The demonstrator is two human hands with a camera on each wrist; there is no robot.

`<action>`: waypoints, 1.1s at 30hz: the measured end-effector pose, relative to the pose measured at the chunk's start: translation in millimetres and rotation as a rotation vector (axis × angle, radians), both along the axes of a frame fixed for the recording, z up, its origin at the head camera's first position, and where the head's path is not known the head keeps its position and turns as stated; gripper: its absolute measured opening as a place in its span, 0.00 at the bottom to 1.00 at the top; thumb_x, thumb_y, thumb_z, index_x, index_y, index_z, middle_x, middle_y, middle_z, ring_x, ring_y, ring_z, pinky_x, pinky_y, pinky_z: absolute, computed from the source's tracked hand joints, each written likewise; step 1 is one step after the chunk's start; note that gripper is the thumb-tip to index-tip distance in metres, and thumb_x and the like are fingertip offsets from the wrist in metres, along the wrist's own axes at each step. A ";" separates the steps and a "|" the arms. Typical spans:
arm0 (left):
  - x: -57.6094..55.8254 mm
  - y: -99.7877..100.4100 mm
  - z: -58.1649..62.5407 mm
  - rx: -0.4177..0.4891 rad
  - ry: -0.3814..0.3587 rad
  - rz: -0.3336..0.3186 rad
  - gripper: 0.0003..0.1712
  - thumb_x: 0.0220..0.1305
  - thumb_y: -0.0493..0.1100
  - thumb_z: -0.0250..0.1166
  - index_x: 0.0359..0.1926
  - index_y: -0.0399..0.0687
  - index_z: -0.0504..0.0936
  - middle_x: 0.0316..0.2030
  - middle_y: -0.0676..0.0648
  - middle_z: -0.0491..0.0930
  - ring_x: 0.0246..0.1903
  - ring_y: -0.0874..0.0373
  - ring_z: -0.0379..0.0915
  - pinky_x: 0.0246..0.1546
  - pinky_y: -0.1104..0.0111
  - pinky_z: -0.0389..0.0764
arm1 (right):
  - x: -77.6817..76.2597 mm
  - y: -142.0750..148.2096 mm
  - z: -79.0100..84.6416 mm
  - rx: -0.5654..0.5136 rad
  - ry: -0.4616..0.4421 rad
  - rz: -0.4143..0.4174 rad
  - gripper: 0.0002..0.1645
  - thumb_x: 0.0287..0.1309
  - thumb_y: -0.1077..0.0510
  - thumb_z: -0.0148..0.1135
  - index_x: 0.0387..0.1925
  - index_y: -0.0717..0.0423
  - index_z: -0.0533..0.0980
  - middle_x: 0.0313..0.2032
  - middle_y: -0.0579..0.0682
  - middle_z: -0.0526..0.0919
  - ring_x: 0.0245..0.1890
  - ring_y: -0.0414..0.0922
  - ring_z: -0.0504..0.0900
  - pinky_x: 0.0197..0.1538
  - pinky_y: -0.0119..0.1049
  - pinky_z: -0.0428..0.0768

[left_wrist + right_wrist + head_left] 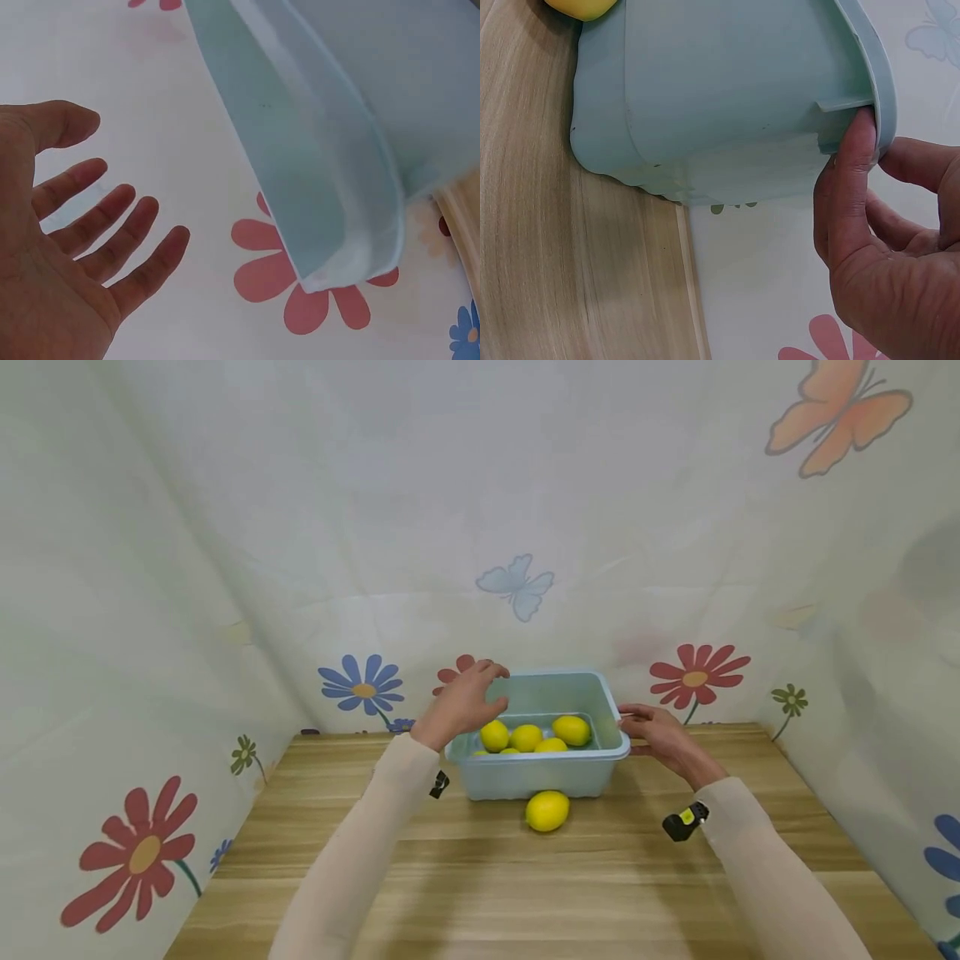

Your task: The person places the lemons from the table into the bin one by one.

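A pale blue plastic bin (540, 775) stands on the wooden table, holding several yellow lemons (527, 738). In front of it one more lemon (547, 811) lies on the tabletop. My right hand (663, 737) is at the bin's right end; in the right wrist view its fingers (853, 176) reach under the rim, with the rim pinched between them and the thumb. Over the left end of the bin hovers my left hand (467, 700). The left wrist view shows its fingers (142, 262) spread, apart from the bin's rim (375, 217), and nothing in them.
A pale cloth (420, 527) printed with flowers and butterflies rises behind the table and along both sides. The wooden tabletop (480, 885) runs from the cloth toward me. A black wrist device (684, 821) shows at my right sleeve.
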State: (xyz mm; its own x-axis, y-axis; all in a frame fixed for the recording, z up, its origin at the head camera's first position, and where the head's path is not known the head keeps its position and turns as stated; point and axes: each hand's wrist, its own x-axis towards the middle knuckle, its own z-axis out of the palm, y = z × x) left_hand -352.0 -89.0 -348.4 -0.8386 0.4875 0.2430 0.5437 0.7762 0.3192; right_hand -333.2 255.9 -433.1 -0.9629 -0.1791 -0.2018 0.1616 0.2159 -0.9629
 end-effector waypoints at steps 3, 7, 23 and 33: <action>5.0 3.0 -6.0 0.005 0.013 -0.010 0.24 0.67 0.50 0.59 0.62 0.52 0.74 0.66 0.47 0.69 0.55 0.50 0.76 0.58 0.57 0.79 | 0.4 0.4 0.2 0.000 -0.003 -0.002 0.34 0.71 0.57 0.50 0.74 0.58 0.55 0.66 0.68 0.66 0.64 0.64 0.69 0.55 0.44 0.83; 12.9 6.4 -14.7 0.000 0.024 -0.023 0.23 0.67 0.51 0.60 0.62 0.55 0.74 0.65 0.49 0.70 0.56 0.51 0.75 0.55 0.58 0.80 | 1.3 0.0 -0.4 0.006 -0.003 -0.004 0.35 0.71 0.56 0.51 0.74 0.57 0.55 0.66 0.67 0.66 0.64 0.64 0.69 0.55 0.44 0.83; 69.3 24.1 -39.7 -0.026 0.145 -0.157 0.22 0.67 0.51 0.60 0.61 0.54 0.75 0.57 0.51 0.76 0.52 0.56 0.76 0.49 0.63 0.83 | 2.3 0.8 -0.2 0.007 0.002 -0.003 0.35 0.71 0.55 0.52 0.74 0.58 0.55 0.66 0.68 0.65 0.62 0.63 0.71 0.54 0.43 0.83; 103.6 35.7 -70.3 -0.115 0.192 -0.272 0.23 0.67 0.52 0.62 0.60 0.54 0.75 0.55 0.53 0.77 0.51 0.60 0.76 0.52 0.71 0.81 | 1.4 0.2 0.0 0.009 0.002 -0.003 0.35 0.71 0.55 0.52 0.74 0.58 0.55 0.66 0.66 0.67 0.63 0.63 0.71 0.54 0.44 0.83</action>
State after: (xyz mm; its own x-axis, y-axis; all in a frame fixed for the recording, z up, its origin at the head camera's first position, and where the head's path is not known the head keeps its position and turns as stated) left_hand -248.4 -53.2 -418.7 -0.6186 0.7199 0.3147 0.7771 0.6197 0.1100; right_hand -331.8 256.1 -433.0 -0.9637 -0.1746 -0.2019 0.1608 0.2241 -0.9612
